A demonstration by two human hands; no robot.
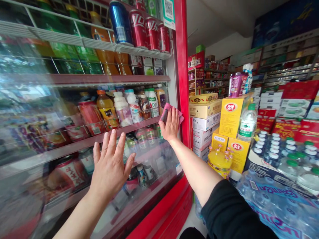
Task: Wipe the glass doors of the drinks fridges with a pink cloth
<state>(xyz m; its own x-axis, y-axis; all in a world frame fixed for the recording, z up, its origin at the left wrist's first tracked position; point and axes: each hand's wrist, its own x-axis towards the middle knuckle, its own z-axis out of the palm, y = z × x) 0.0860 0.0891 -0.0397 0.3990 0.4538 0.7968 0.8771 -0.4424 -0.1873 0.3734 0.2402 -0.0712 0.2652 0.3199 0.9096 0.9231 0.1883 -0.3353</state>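
Note:
My right hand (171,123) presses a pink cloth (164,112) flat against the glass door (159,162) of a drinks fridge, close to its red frame (183,83). Part of the cloth lies hidden under the palm and fingers. My left hand (109,162) is raised with fingers spread before the same glass, lower and to the left, and holds nothing. Whether it touches the glass I cannot tell. Behind the door, shelves hold cans such as a blue can (121,23), red cola cans (138,29), and bottles such as an orange-capped juice bottle (107,109).
Right of the fridge stand stacked cartons (205,113) and yellow boxes (230,118), with a water bottle (248,122) on top. Shrink-wrapped water packs (274,202) lie low at the right. Stocked shelves (216,74) fill the back. A green QR sign (168,13) hangs at the door's top.

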